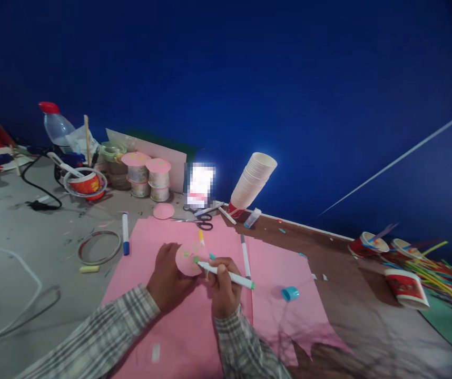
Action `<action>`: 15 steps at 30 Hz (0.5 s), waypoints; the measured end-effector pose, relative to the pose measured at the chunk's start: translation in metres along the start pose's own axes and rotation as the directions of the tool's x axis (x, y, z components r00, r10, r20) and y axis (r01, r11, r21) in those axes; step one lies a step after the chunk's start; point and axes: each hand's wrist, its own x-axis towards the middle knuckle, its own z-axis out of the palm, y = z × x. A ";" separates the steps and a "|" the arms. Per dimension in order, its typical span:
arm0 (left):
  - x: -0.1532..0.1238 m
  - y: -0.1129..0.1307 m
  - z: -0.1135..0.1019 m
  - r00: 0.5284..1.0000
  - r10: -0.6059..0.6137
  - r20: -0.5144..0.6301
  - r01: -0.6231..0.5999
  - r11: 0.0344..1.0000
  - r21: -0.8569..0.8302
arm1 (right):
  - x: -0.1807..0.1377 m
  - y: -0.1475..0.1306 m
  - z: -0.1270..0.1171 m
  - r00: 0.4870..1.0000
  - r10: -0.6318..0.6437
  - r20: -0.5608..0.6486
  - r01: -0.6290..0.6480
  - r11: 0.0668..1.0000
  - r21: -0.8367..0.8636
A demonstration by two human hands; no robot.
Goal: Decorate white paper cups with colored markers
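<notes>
My left hand grips a small pink paper disc with green and yellow dots on it, holding it just above a large pink sheet. My right hand is closed round a white marker with green ends, and the marker's green tip touches the disc. Other markers lie on the sheet: a grey one to the right of my hands, a yellow-tipped one behind the disc. Both sleeves are plaid.
A blue marker, scissors, a loose pink disc, a blue cap, a tilted stack of paper cups, decorated cups, a ring, a bottle, cables, and cups with coloured sticks.
</notes>
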 end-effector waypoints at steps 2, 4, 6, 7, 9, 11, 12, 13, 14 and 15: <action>0.000 -0.001 0.001 1.000 -0.002 -0.006 0.002 1.000 0.000 | 0.000 0.000 0.001 1.000 0.005 0.002 -0.005 1.000 -0.002; 0.000 -0.002 0.001 1.000 -0.012 -0.014 0.012 1.000 -0.001 | 0.000 -0.001 0.002 1.000 0.002 0.003 -0.002 1.000 -0.004; 0.000 -0.002 0.002 1.000 -0.013 -0.012 0.013 1.000 -0.003 | 0.001 -0.002 0.003 1.000 -0.005 0.002 0.005 1.000 -0.003; 0.000 -0.002 0.002 1.000 -0.012 -0.009 0.012 1.000 -0.002 | 0.001 -0.003 0.003 1.000 -0.007 0.002 0.007 1.000 -0.001; 0.000 -0.002 0.002 1.000 -0.009 -0.001 0.009 1.000 0.004 | 0.000 -0.004 0.003 1.000 -0.006 0.004 0.006 1.000 0.006; 0.000 -0.001 0.002 1.000 -0.009 -0.003 0.009 1.000 0.006 | 0.000 -0.004 0.003 1.000 -0.003 0.007 0.003 1.000 0.012; -0.001 -0.001 0.002 1.000 -0.010 -0.009 0.010 1.000 0.004 | 0.000 -0.004 0.002 1.000 -0.003 0.008 0.003 1.000 0.015; -0.001 -0.001 0.002 1.000 -0.010 -0.013 0.010 1.000 0.000 | 0.000 -0.004 0.002 1.000 -0.003 0.010 0.003 1.000 0.018; -0.001 -0.001 0.002 1.000 -0.009 -0.014 0.009 1.000 -0.002 | 0.000 -0.003 0.002 1.000 -0.003 0.012 0.003 1.000 0.020; -0.001 -0.001 0.002 1.000 -0.007 -0.012 0.007 1.000 -0.002 | 0.000 -0.003 0.002 1.000 -0.002 0.015 0.002 1.000 0.022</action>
